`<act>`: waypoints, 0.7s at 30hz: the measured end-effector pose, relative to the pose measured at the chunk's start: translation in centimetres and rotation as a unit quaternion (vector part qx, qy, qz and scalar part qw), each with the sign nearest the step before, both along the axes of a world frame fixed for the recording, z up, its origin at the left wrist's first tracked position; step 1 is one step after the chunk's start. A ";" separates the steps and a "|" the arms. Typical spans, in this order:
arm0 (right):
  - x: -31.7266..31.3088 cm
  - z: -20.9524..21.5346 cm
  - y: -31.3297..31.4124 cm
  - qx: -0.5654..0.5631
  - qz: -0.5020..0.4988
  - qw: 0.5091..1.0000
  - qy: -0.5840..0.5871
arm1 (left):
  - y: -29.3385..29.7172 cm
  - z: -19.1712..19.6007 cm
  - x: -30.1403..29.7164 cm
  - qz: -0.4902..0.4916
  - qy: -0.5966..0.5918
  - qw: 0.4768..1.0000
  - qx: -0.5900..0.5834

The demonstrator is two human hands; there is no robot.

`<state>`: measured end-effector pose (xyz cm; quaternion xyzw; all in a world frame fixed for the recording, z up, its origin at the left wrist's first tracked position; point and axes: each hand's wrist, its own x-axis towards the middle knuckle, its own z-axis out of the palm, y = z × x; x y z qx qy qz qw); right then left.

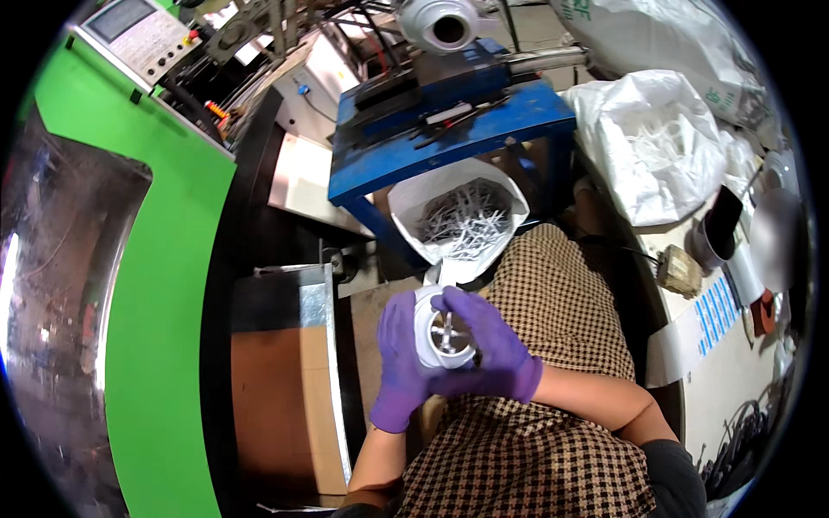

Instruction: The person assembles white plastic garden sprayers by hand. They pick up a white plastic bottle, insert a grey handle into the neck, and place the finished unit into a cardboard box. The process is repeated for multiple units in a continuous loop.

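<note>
Over my lap I hold a white, hollow, rounded plastic part (423,331) between both hands, its round opening facing up. White crossing struts show inside that opening. My left hand (398,358), in a purple glove, wraps the part's left side. My right hand (503,350), gloved the same way, closes round the right side, with its thumb and fingertips over the top rim. Whether the right fingers also pinch something small cannot be made out. Just beyond the hands, a white sack (408,200) holds thin white plastic scrap strips (466,220).
Ahead stands a blue metal table (527,116) bearing tools and a similar white part (425,24). On the right worktop (721,406) are an open white bag (635,173), a phone (722,214) in a cup and a block (680,272). A cardboard box (319,406) and green machine (168,345) lie left.
</note>
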<state>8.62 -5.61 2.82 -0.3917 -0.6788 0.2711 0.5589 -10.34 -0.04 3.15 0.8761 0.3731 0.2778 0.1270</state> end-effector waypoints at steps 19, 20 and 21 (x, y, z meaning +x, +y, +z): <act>-2.1 -3.8 -1.7 0.126 0.026 0.980 -0.152 | -4.0 0.8 -7.8 0.076 0.068 0.994 0.030; -1.8 -3.0 -2.5 0.130 0.046 0.975 -0.177 | -3.8 0.9 -7.1 0.099 0.052 0.990 0.091; -1.9 -1.6 -3.2 0.085 0.055 0.967 -0.235 | -3.7 0.2 -6.6 0.091 0.021 0.993 0.069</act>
